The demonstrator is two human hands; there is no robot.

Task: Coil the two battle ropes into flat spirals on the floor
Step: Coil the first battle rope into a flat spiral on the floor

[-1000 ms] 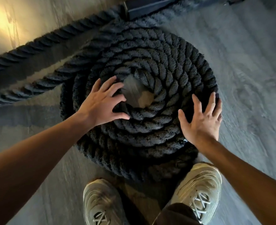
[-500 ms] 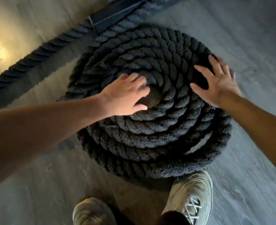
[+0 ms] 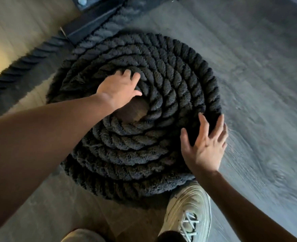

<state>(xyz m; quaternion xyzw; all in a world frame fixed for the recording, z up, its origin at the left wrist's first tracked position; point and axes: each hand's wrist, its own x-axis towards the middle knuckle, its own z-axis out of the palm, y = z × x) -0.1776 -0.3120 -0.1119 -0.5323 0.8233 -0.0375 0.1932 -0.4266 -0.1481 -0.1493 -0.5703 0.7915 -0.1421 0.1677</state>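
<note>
Head view: the coil (image 3: 170,81) lies flat on the floor (image 3: 257,67) under both hands, a thick black twisted rope wound in a round spiral of several turns, with a small bare hole (image 3: 132,110) at its centre. The left hand (image 3: 118,89) rests on the innermost turns, and the hole is just below its palm. Its fingers are apart and only lightly bent over the rope, pinching nothing. The right hand (image 3: 204,147) is at the coil's outer rim, fingers straight and spread, its palm lying against the outermost turns, with bare floor just beyond its little finger. So the spiral sits between the two hands, the left at its middle and the right on its edge. I judge that any turning or tightening would pivot on the left hand while the right pushes along the rim. A loose run (image 3: 27,62) of rope stretches far out past the left hand. Another length passes beside a dark bar (image 3: 91,23) beyond the left fingertips and meets the coil's far edge. I cannot tell whether these are one rope or two. The turns sit close, a little uneven and stacked on the side nearest the shoe (image 3: 188,212), whose toe touches the rim just below the right wrist.
</note>
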